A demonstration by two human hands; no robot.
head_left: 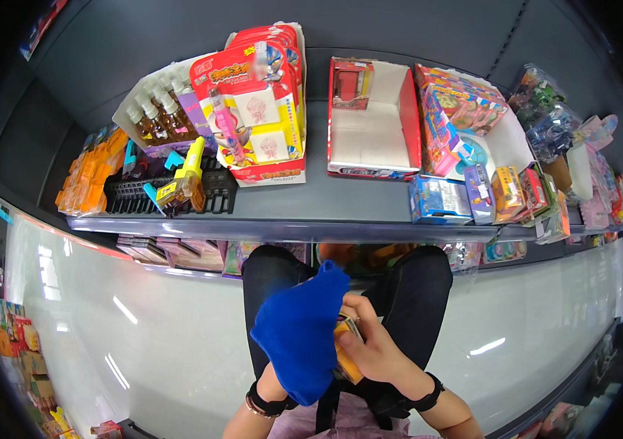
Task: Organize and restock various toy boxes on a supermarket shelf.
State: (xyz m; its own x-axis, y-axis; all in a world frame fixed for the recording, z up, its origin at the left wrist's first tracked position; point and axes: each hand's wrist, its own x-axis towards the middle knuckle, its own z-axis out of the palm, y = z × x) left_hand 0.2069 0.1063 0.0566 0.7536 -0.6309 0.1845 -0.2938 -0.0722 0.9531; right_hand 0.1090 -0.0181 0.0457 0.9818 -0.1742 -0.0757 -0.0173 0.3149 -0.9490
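Note:
My left hand (pixel 273 380) is under a blue cloth (pixel 300 333), which drapes over it and hides the fingers. My right hand (pixel 374 344) grips a small orange and yellow packet (pixel 346 357), held against the cloth in front of my lap. Both hands are below the front edge of a grey shop shelf (pixel 311 205).
On the shelf stand a red display box of carded toys (pixel 256 102), a nearly empty red and white carton (pixel 370 124), a box of small bottles (pixel 161 110), orange toys (pixel 92 172), small boxed toys (pixel 472 194) and bagged toys (pixel 546 110). Glossy white floor lies to both sides.

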